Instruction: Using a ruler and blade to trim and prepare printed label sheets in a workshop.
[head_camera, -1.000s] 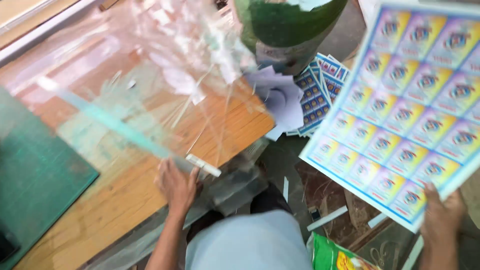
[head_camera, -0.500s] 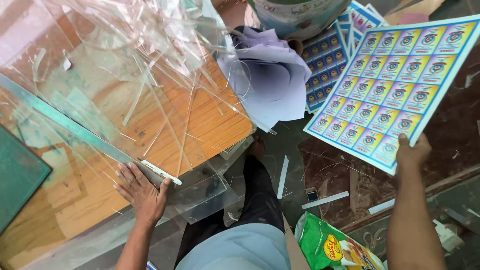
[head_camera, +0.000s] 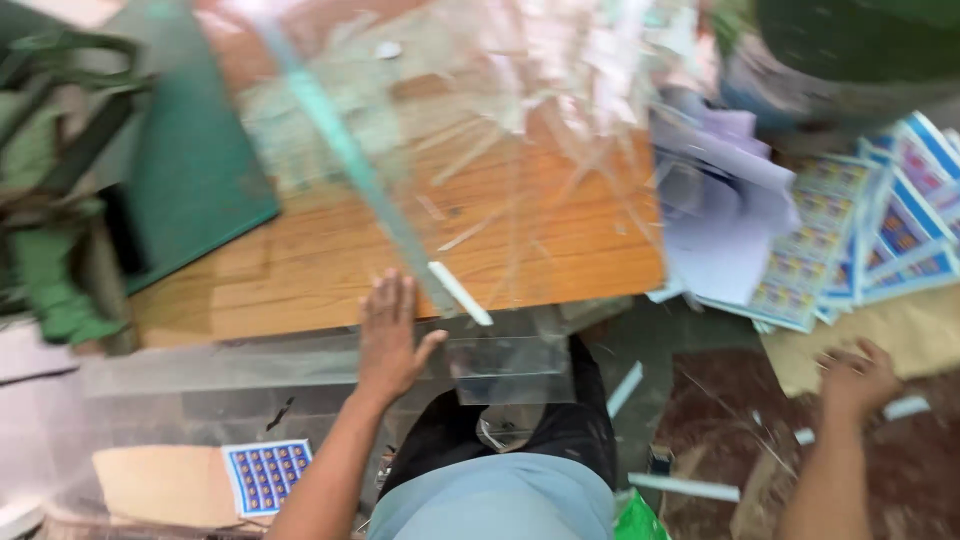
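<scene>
The wooden worktop (head_camera: 330, 270) fills the middle of the view, its near edge running just beyond the person's lap. Over its far half lies a heap of clear plastic film (head_camera: 520, 110), crumpled and glossy, with loose strips trailing toward the near edge. A dark green cutting mat (head_camera: 190, 170) covers the worktop's left part, and a green metal tool (head_camera: 50, 200), blurred, stands at the far left edge. A long transparent ruler (head_camera: 350, 160) with a greenish edge crosses the worktop slantwise from far left to near centre, ending in a white tip (head_camera: 460, 293) at the near edge.

To the right, beyond the worktop's corner, a stack of pale lilac paper (head_camera: 720, 200) rests partly over a spread of printed sticker sheets (head_camera: 880, 240) in blue, yellow and red. A brown cardboard piece (head_camera: 900, 340) lies near these on the dark floor (head_camera: 720, 430), where white paper strips (head_camera: 685, 487) are scattered. At the near left, a small blue sticker sheet (head_camera: 266, 475) lies on another piece of brown card.

The left hand (head_camera: 390, 335) lies flat on the near edge of the worktop, fingers spread apart, just left of the ruler's tip and gripping nothing. The right hand (head_camera: 855, 380) is lowered to the floor at the right, fingers curled down at the edge of the cardboard; whether it grips anything cannot be told.
</scene>
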